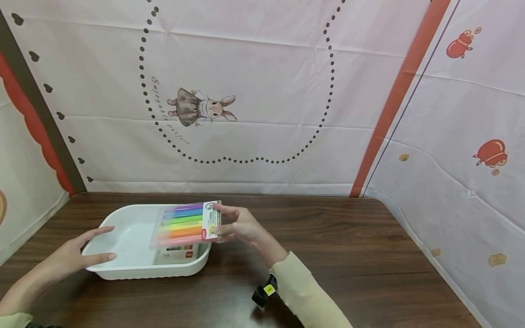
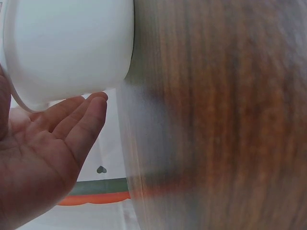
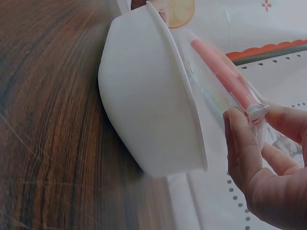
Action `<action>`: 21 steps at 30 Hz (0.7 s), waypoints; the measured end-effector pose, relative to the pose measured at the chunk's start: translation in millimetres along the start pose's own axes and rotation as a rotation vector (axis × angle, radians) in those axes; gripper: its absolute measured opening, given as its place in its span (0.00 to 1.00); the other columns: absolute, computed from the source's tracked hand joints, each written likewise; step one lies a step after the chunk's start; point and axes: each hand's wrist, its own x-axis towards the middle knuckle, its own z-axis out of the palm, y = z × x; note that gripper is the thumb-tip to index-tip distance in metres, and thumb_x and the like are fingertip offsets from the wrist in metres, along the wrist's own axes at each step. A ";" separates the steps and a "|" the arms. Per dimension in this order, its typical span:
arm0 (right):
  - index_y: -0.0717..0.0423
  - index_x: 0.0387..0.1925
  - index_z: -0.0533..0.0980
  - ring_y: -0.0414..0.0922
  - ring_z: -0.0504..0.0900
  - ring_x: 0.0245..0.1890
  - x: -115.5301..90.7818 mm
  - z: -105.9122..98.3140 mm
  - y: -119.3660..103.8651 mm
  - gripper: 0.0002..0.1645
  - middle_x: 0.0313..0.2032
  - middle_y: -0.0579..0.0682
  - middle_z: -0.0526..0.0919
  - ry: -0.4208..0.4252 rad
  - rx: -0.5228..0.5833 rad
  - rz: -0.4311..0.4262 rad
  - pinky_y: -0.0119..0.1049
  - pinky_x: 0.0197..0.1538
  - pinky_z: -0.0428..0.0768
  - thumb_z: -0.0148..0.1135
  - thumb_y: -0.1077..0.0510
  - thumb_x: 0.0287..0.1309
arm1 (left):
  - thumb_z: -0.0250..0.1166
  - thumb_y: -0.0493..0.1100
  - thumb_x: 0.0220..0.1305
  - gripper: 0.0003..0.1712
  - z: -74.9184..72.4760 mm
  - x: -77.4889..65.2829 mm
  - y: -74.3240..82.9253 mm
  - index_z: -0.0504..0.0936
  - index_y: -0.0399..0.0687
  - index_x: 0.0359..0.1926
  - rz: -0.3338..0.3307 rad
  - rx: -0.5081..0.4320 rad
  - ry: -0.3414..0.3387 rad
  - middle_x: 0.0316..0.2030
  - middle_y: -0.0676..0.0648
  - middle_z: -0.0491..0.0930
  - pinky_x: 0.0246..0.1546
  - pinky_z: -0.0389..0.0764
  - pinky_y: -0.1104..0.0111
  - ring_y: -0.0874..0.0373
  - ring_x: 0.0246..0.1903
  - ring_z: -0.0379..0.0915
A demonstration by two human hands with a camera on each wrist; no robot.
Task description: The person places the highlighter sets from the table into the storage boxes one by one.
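Observation:
A white plastic basin (image 1: 123, 269) stands on the brown table at the left. My left hand (image 1: 67, 259) grips its left end, thumb and forefinger reaching over the rim; in the left wrist view, other fingers (image 2: 86, 127) lie along the outside wall. Over the basin's right part, my right hand (image 1: 242, 225) pinches a clear flat pack of highlighters (image 1: 182, 225) by its white label end. The pens run from purple to pink. Beneath that pack, a flat package (image 1: 176, 256) with a red square lies in the basin, partly hidden.
The dark wood-grain table (image 1: 328, 255) stretches to the right of the basin. A white cloth (image 1: 266, 100) printed with a rabbit and dots hangs behind the table, and more printed cloth (image 1: 459, 150) lines the right side.

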 end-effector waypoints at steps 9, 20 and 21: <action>0.54 0.60 0.68 0.50 0.82 0.33 4.6 12.2 2.2 0.39 0.58 0.57 0.66 0.004 0.026 0.010 0.39 0.36 0.80 0.59 0.79 0.45 | 0.63 0.50 0.57 0.43 -3.4 -0.3 6.5 0.54 0.32 0.64 -0.019 0.016 -0.019 0.57 0.18 0.53 0.43 0.62 0.42 0.27 0.52 0.54; 0.50 0.58 0.71 0.45 0.81 0.27 10.2 19.0 5.5 0.37 0.56 0.54 0.70 0.038 -0.071 0.039 0.36 0.32 0.81 0.63 0.76 0.45 | 0.64 0.51 0.56 0.43 -3.3 -0.6 8.3 0.55 0.33 0.64 -0.027 0.021 -0.016 0.57 0.18 0.53 0.43 0.61 0.42 0.28 0.53 0.53; 0.50 0.58 0.71 0.45 0.81 0.27 10.7 19.9 5.7 0.37 0.55 0.55 0.70 0.041 -0.078 0.038 0.36 0.32 0.81 0.63 0.75 0.45 | 0.64 0.51 0.57 0.43 -3.2 -0.5 7.8 0.55 0.33 0.64 -0.026 0.019 -0.015 0.57 0.18 0.53 0.44 0.61 0.42 0.28 0.53 0.53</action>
